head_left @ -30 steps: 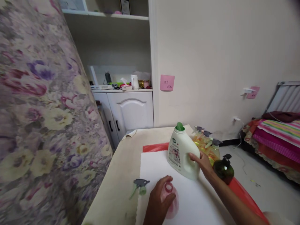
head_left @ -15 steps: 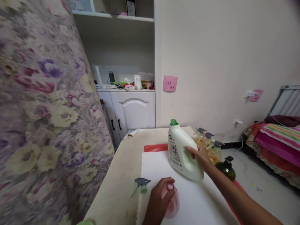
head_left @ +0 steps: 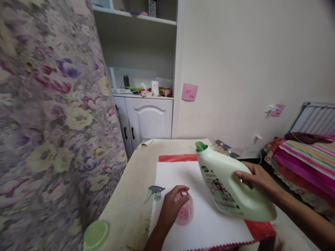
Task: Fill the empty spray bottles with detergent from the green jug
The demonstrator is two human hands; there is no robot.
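Note:
My right hand (head_left: pixel 258 178) grips a large white detergent jug (head_left: pixel 230 184) with a green cap, lifted and tilted so its neck points up and to the left above the white mat (head_left: pixel 178 174). My left hand (head_left: pixel 171 205) wraps around a small pink bottle (head_left: pixel 185 211) that stands on the mat with its neck open. A grey and green trigger sprayer head (head_left: pixel 154 192) lies loose just left of the pink bottle, at the mat's edge.
A green lid (head_left: pixel 96 234) lies at the table's near left corner. Spray bottles (head_left: pixel 222 146) stand behind the jug. A red sheet (head_left: pixel 178 158) lies under the mat. A flowered curtain (head_left: pixel 47 122) hangs left; a white cabinet (head_left: pixel 146 118) and a bed (head_left: pixel 306 153) stand beyond.
My right hand has lifted the jug off the mat and tipped it toward me and to the right. My left hand stays on the pink bottle. The camera has shifted, bringing a green lid into view.

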